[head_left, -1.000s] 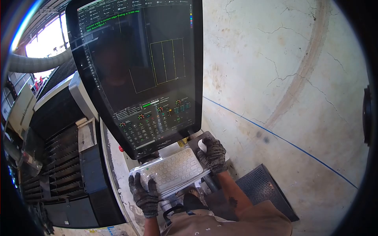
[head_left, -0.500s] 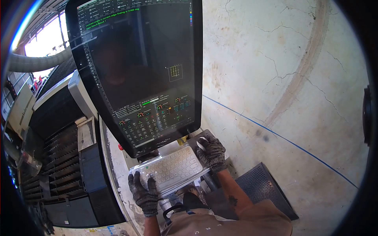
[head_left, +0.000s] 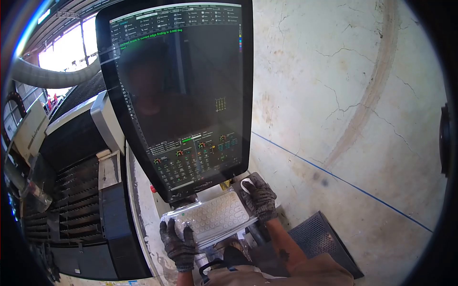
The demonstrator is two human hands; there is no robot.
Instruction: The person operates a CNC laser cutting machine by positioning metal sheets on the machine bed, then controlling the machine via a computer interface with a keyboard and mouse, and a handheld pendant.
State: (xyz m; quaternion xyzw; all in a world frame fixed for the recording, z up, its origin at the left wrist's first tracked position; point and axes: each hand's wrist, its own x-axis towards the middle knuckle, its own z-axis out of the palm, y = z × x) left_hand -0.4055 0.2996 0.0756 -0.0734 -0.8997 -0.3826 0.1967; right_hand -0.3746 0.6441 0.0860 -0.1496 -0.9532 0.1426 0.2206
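My left hand [head_left: 179, 245], in a dark striped glove, rests with fingers spread at the near left corner of a white keyboard [head_left: 214, 217]. Clear plastic covers the keyboard and its round keys. My right hand [head_left: 260, 196], gloved alike, curls over a white computer mouse [head_left: 246, 185] beside the keyboard's right end; most of the mouse is hidden under the fingers. Above the keyboard stands a tall dark monitor [head_left: 181, 95], showing green text, a small yellow line grid and a panel of dials and icons low down.
On the left is a machine with a black slatted bed [head_left: 78, 200] and a thick grey hose [head_left: 52, 75] above it. A perforated dark metal bin [head_left: 322, 240] stands at right on the cracked concrete floor [head_left: 305, 81]. A blue line [head_left: 334, 171] runs across that floor.
The head view has shifted, so the scene sits lower and further right. On the screen, the frame around the yellow grid is gone and the second green line is shorter. Both hands keep their places.
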